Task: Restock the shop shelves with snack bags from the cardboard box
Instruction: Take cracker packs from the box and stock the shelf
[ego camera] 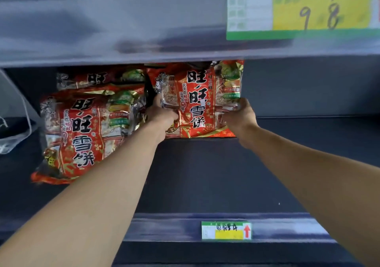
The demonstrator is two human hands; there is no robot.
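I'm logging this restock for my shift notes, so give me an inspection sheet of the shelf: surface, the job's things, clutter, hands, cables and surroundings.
Surface: dark shelf deck under the bags.
Job's things: red snack bag upright near the back, held at both sides; stack of matching bags to its left.
Clutter: clear plastic at the far left edge.
Grippers: left hand grips the bag's left side; right hand grips its right side.
Cables: nothing seen.
Surroundings: price tag on the upper shelf, handwritten 9 8; small label on the front rail.
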